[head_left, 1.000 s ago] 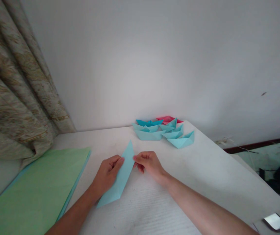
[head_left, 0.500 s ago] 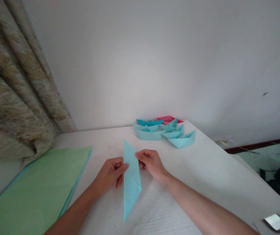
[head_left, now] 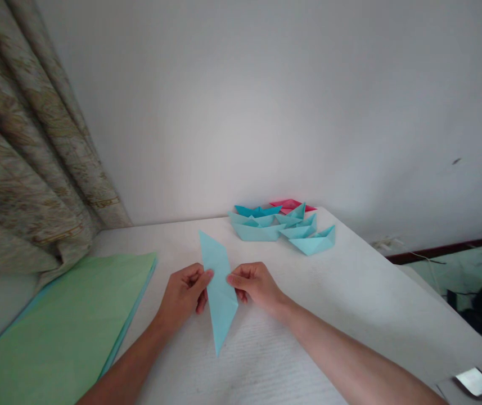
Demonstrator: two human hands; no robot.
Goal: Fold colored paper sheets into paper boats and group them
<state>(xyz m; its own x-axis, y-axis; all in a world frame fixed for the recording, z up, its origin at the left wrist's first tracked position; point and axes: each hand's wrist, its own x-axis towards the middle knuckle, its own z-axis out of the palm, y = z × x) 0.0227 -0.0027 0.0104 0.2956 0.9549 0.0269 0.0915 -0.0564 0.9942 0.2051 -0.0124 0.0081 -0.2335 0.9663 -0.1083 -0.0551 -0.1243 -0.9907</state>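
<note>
- One patterned curtain [head_left: 34, 124] hangs in folds at the upper left of the frame.
- Lower left, I see green paper [head_left: 67, 315] lying over blue sheets [head_left: 126, 323] on a white table [head_left: 350, 298].
- Left hand [head_left: 185, 289], left of lower centre — thumb and bent fingers pinching the paper's left edge.
- Folded light-blue paper [head_left: 217, 287], lower centre, slightly tilted, pointed at top and bottom, between both hands.
- Right hand [head_left: 253, 281], right of lower centre — pinching the paper's right edge.
- Blue boats [head_left: 260, 232] cluster right of centre, a pink boat [head_left: 288, 203] behind them.
</note>
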